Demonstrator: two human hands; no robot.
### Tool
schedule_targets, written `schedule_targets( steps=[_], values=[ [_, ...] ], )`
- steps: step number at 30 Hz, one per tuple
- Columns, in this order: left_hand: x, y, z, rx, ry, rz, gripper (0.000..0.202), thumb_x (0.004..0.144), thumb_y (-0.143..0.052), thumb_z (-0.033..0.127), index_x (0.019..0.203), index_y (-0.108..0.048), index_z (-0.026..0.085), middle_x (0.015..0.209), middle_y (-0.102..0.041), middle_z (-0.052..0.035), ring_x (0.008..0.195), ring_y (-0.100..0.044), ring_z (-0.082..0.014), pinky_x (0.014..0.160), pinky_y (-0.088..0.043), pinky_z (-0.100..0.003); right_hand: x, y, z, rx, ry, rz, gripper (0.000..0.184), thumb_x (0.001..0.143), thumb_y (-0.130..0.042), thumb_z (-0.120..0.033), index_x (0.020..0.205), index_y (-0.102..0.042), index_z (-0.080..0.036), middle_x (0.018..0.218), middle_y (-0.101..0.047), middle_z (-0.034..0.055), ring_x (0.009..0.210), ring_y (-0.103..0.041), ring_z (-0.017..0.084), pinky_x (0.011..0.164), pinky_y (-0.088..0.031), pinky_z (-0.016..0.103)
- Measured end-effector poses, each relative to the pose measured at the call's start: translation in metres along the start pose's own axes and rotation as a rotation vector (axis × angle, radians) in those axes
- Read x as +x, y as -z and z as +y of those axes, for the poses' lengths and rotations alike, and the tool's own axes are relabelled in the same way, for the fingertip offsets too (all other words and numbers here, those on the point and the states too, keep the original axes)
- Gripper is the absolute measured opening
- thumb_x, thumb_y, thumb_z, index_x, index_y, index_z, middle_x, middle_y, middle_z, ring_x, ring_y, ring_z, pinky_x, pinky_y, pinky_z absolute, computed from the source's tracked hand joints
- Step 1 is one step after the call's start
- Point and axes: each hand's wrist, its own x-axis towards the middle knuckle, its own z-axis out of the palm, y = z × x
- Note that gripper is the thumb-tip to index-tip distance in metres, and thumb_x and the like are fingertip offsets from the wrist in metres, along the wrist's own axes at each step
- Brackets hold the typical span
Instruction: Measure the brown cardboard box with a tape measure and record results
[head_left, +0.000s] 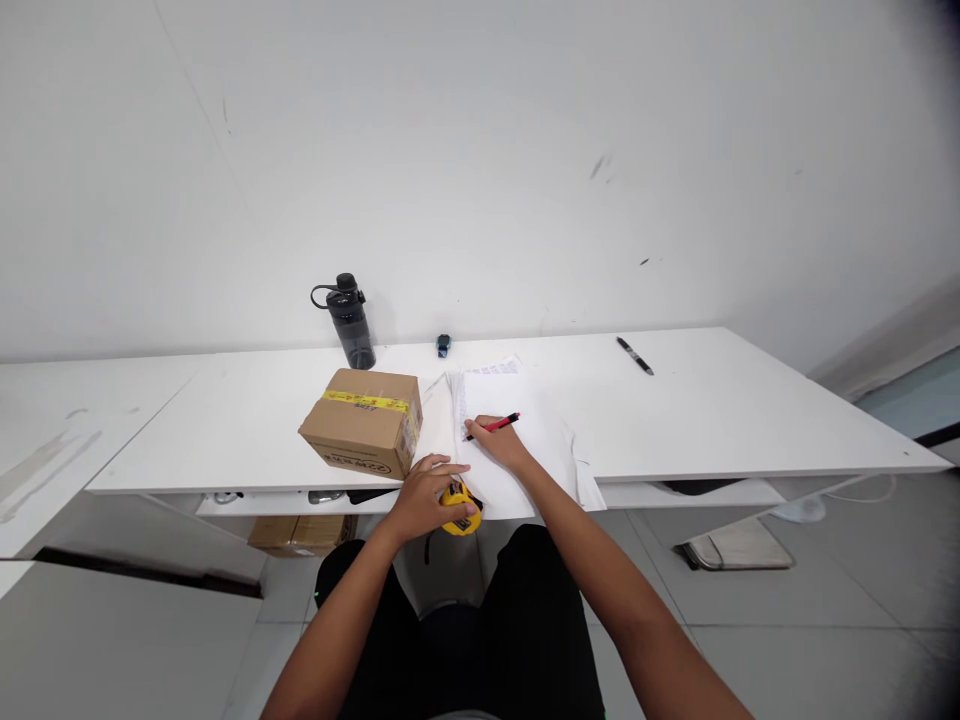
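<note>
My right hand (501, 442) is closed round a red pen (496, 424), its tip resting on white paper sheets (517, 400) spread on the white table (675, 420). My left hand (427, 498) grips a yellow tape measure (460, 508) at the table's near edge, on the paper's lower left corner. A brown cardboard box (365, 420) sealed with yellow tape sits just left of the paper, close to my left hand.
A dark water bottle (350, 320) stands behind the box by the wall. A small blue object (443, 345) lies at the back, and a black pen (634, 355) lies to the right. Another cardboard box (300, 533) sits under the table.
</note>
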Motion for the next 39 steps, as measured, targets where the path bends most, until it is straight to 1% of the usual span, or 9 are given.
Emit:
schedule_targets(
  steps=[4, 7, 11, 16, 20, 24, 31, 36, 39],
  values=[
    [0.0006, 0.0013, -0.0009, -0.067, 0.029, -0.004, 0.028, 0.075, -0.069, 0.051, 0.084, -0.07, 0.025, 0.12, -0.068, 0.0008, 0.125, -0.046, -0.025, 0.107, -0.034, -0.041, 0.0018, -0.0001, 0.0027, -0.001, -0.001, 0.031, 0.037, 0.082, -0.049, -0.048, 0.064, -0.064, -0.02, 0.065, -0.063, 0.0026, 0.07, -0.058, 0.02, 0.066, -0.042, 0.03],
    [0.0012, 0.0002, -0.0007, -0.069, 0.027, 0.016, 0.028, 0.075, -0.07, 0.052, 0.08, -0.07, 0.024, 0.119, -0.068, 0.0003, 0.123, -0.047, -0.025, 0.11, -0.031, -0.042, 0.0016, 0.0002, 0.0031, -0.004, 0.0, 0.035, 0.037, 0.082, -0.049, -0.048, 0.062, -0.062, -0.02, 0.065, -0.063, 0.0023, 0.069, -0.057, 0.02, 0.065, -0.041, 0.03],
    [0.0021, -0.0002, -0.0009, -0.083, 0.032, 0.013, 0.029, 0.074, -0.07, 0.052, 0.075, -0.069, 0.023, 0.119, -0.068, -0.0002, 0.124, -0.047, -0.0249, 0.109, -0.032, -0.042, -0.0004, 0.0008, 0.0002, -0.002, 0.0, 0.017, 0.037, 0.082, -0.049, -0.049, 0.06, -0.06, -0.02, 0.062, -0.06, 0.0009, 0.066, -0.055, 0.019, 0.063, -0.039, 0.029],
    [0.0031, 0.0006, -0.0002, -0.084, 0.032, 0.004, 0.031, 0.075, -0.069, 0.053, 0.085, -0.072, 0.024, 0.117, -0.069, -0.0019, 0.124, -0.047, -0.0255, 0.11, -0.031, -0.044, -0.0022, 0.0015, -0.0025, -0.003, -0.008, 0.041, 0.038, 0.082, -0.049, -0.048, 0.057, -0.057, -0.02, 0.06, -0.059, 0.0012, 0.065, -0.054, 0.019, 0.063, -0.039, 0.03],
    [0.0034, 0.0012, 0.0016, -0.089, 0.035, 0.007, 0.031, 0.076, -0.067, 0.054, 0.084, -0.072, 0.024, 0.117, -0.069, -0.0021, 0.124, -0.047, -0.0255, 0.112, -0.029, -0.045, -0.0023, 0.0015, -0.002, -0.001, -0.015, 0.063, 0.038, 0.083, -0.047, -0.048, 0.061, -0.06, -0.02, 0.067, -0.063, 0.0027, 0.07, -0.057, 0.02, 0.067, -0.041, 0.03],
    [0.0034, 0.0023, 0.0035, -0.099, 0.037, 0.011, 0.03, 0.076, -0.068, 0.053, 0.084, -0.072, 0.025, 0.117, -0.069, -0.0013, 0.124, -0.048, -0.0248, 0.113, -0.026, -0.046, -0.0017, 0.0006, -0.0003, -0.011, -0.013, 0.064, 0.037, 0.081, -0.048, -0.048, 0.06, -0.06, -0.02, 0.063, -0.062, 0.0023, 0.069, -0.056, 0.02, 0.066, -0.041, 0.031],
    [0.0041, 0.0022, 0.0041, -0.084, 0.035, 0.018, 0.029, 0.076, -0.068, 0.052, 0.083, -0.073, 0.025, 0.116, -0.07, -0.0021, 0.123, -0.049, -0.025, 0.111, -0.03, -0.045, -0.0004, 0.0006, 0.0035, -0.01, -0.015, 0.063, 0.037, 0.081, -0.048, -0.048, 0.06, -0.06, -0.02, 0.059, -0.06, 0.0017, 0.068, -0.056, 0.02, 0.066, -0.041, 0.03],
    [0.0042, 0.0015, 0.0028, -0.086, 0.033, 0.018, 0.029, 0.076, -0.068, 0.052, 0.077, -0.072, 0.024, 0.117, -0.069, -0.0025, 0.123, -0.049, -0.0253, 0.109, -0.032, -0.045, -0.0011, 0.0004, 0.0037, -0.002, -0.022, 0.085, 0.037, 0.081, -0.047, -0.047, 0.058, -0.057, -0.02, 0.06, -0.059, 0.0016, 0.066, -0.054, 0.018, 0.065, -0.04, 0.03],
    [0.0041, 0.0008, 0.0021, -0.087, 0.031, 0.019, 0.03, 0.076, -0.068, 0.053, 0.079, -0.071, 0.023, 0.116, -0.07, -0.0024, 0.122, -0.049, -0.0252, 0.11, -0.031, -0.045, -0.0016, 0.0004, 0.0028, 0.0, -0.025, 0.076, 0.036, 0.08, -0.049, -0.046, 0.056, -0.054, -0.02, 0.058, -0.058, 0.0009, 0.063, -0.052, 0.017, 0.062, -0.039, 0.029]
  ],
)
